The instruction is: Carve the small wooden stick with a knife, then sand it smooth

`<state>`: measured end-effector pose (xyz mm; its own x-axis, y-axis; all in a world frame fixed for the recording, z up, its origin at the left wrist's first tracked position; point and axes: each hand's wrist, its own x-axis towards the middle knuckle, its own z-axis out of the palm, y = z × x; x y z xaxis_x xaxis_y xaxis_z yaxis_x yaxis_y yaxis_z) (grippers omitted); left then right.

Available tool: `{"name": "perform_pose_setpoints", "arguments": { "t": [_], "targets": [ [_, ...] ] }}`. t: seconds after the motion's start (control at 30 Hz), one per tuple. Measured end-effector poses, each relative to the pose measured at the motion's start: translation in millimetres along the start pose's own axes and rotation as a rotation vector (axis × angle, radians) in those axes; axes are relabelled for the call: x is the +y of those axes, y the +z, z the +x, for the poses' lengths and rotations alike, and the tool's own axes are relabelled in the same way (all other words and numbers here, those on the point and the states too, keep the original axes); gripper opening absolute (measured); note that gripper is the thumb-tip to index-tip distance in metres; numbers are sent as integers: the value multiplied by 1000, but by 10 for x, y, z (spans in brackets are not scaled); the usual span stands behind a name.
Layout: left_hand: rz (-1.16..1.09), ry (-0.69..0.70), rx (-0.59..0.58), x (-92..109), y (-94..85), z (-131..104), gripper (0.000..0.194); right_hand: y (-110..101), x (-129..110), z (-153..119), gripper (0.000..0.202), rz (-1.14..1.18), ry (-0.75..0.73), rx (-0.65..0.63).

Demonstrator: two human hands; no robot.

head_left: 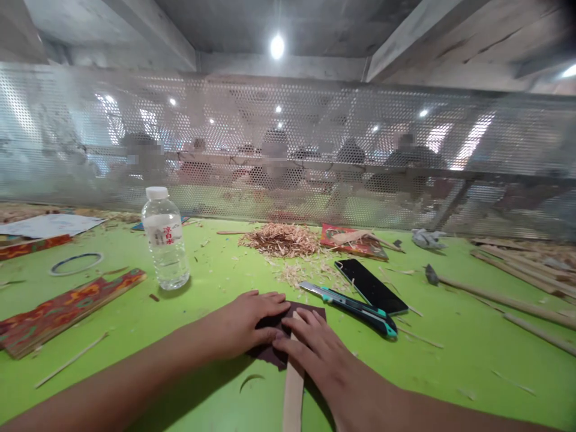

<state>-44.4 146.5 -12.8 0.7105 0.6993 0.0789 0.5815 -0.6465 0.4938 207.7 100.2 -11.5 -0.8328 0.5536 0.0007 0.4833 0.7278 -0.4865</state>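
On the green table lies a dark brown sheet (317, 312), which looks like sandpaper. My left hand (245, 321) rests on its left side, fingers stretched out and thumb touching my right hand. A pale wooden strip (294, 384) lies partly over the sheet and runs toward me. My right hand (321, 348) is closed over this strip, pressing it down on the sheet; the fingers' undersides are hidden. Just beyond my right hand is a utility knife (353, 306) with its blade out.
A phone (371, 285) lies behind the knife. Wood shavings (281, 239) are heaped farther back. A water bottle (165, 240) stands at left, near a red painted board (67, 309). Long-handled tools (499, 294) lie at right. A perforated metal screen (288, 150) closes off the back.
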Motion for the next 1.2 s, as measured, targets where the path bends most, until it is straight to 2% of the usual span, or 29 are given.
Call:
{"name": "perform_pose_setpoints", "arguments": {
  "t": [0.13,0.27,0.3,0.43,0.47,0.6,0.67,0.73,0.77,0.93,1.07,1.2],
  "targets": [
    [-7,-26,-13,13,-11,-11,54,-141,-52,51,95,15,32,38],
    [-7,-66,-38,37,-36,-16,58,-272,-86,78,96,0,206,-2],
    [-9,-70,-45,44,-45,-16,58,-274,-92,67,94,-6,201,-19],
    [-6,-69,-82,60,-86,-11,56,-241,-90,-1,73,5,-8,-81],
    [-1,-68,-95,62,-96,-9,56,-244,-81,-9,73,9,-20,-84],
    [15,-67,-135,64,-124,3,59,-303,-62,4,89,-25,158,-6],
    [14,-67,-153,59,-130,7,61,-314,-76,4,78,-14,92,-14],
    [8,-61,-173,52,-135,8,64,-304,-86,-9,56,20,-27,-64],
    [5,-57,-182,48,-138,7,67,-297,-83,-15,55,30,-52,-65],
    [2,-43,-177,40,-159,2,71,-264,-31,-23,83,36,56,21],
    [-11,-50,-221,56,-175,4,71,-236,-10,-29,78,63,-95,-10],
    [4,-64,-199,80,-182,-7,71,-266,112,13,78,20,-59,89]
  ]
}}
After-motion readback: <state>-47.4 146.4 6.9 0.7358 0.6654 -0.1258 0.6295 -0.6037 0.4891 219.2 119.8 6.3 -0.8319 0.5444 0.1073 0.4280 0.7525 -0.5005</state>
